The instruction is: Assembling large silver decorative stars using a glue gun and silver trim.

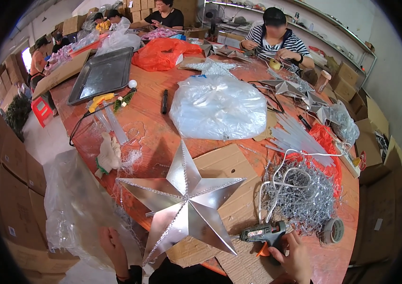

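Right hand (294,258), at five o'clock, grips a dark glue gun (261,233) beside a silver foil star (186,203); left hand (113,246) pinches its lower edge. Gluing trim; next needs steady nozzle placement.

silver star (185,203) | upright, glitter-trimmed ridges | dark glue gun (261,233) | nozzle touching star

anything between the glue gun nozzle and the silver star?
Head view: nothing solid. Only brown cardboard shows between the glue gun in the right hand and the silver star; its nozzle nearly meets the star's edge.

Glossy metallic silver star (186,201), matt brown cardboard (231,165), crinkled clear plastic bag (217,108)
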Motion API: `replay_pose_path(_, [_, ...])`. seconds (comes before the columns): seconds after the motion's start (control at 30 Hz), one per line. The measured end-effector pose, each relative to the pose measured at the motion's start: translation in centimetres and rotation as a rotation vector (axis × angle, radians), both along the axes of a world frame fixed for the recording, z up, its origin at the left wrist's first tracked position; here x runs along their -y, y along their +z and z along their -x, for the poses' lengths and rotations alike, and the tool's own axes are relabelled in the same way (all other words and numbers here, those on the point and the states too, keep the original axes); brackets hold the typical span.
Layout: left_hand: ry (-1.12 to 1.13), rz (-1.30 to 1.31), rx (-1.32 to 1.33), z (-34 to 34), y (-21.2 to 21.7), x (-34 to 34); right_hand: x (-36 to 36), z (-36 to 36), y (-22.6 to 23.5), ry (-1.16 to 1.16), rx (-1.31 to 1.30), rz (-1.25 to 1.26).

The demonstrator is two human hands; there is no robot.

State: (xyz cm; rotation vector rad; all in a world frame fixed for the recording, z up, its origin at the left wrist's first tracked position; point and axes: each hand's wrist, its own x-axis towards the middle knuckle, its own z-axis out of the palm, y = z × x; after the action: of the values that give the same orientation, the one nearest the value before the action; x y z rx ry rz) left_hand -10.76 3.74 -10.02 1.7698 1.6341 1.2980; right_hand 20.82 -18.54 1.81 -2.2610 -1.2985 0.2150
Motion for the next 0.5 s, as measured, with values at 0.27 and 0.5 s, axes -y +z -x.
replay_pose_path(0.27, [0.058, 0.056, 0.046, 0.1, -0.8, -0.1, 0.1, 0.0, -1.3, -0.019, -0.020, -0.056])
replay_pose_path(0.5, [0.072, 0.038, 0.106, 0.5, -0.7, -0.5, 1.2, -0.5, -1.2, -0.166, -0.188, -0.222])
